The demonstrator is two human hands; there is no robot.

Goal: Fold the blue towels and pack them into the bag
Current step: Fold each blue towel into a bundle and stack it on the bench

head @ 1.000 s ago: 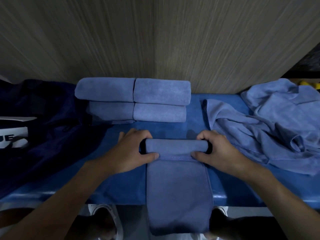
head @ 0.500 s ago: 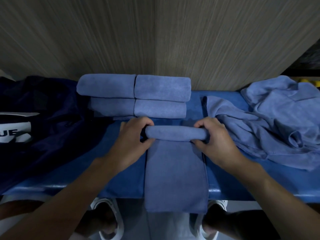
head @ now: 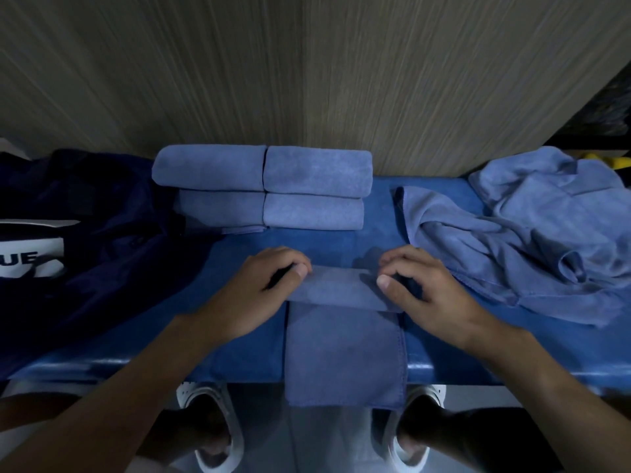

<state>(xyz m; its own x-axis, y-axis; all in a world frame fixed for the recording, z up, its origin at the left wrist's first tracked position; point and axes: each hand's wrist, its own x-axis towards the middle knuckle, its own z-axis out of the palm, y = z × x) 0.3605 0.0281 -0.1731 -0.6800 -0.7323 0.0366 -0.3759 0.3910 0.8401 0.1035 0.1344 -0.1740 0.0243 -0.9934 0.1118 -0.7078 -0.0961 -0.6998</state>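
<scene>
A blue towel [head: 345,349] lies as a long strip across the blue table [head: 485,356], and its near end hangs over the front edge. Its far end is turned over into a flat fold. My left hand [head: 259,295] grips the left end of that fold, thumb on top and fingers curled behind. My right hand [head: 430,295] grips the right end the same way. Several folded blue towels [head: 263,189] are stacked in two rows against the wall behind. The dark navy bag [head: 102,233] lies slumped at the left.
A heap of unfolded blue towels [head: 532,233] covers the table's right side. A wood-grain wall [head: 307,80] closes off the back. Below the front edge, white shoes [head: 211,421] stand on the floor.
Both hands rolled the far end onward and then drew back toward me. The tight roll now looks flatter and wider, and the hanging end is shorter.
</scene>
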